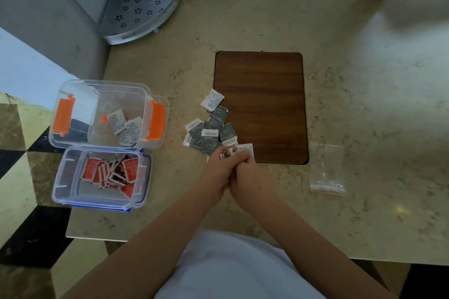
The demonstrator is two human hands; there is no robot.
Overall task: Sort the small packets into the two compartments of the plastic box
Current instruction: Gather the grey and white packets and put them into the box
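A pile of small grey and white packets (211, 128) lies on the beige counter beside a brown wooden inset. My left hand (218, 167) and my right hand (245, 170) are pressed together at the pile's near edge, fingers closed on a few packets (227, 153); which hand holds them is unclear. At the left edge stand two clear plastic boxes. The far one, with orange latches (73, 143), holds a few white packets (126, 127). The near one, blue-trimmed (65, 192), holds several red packets (111, 172).
A brown wooden panel (262, 104) is set into the counter. An empty clear zip bag (328, 170) lies to the right. A white perforated corner shelf (136, 9) stands at the back left. The counter's left edge drops to a tiled floor (29, 226).
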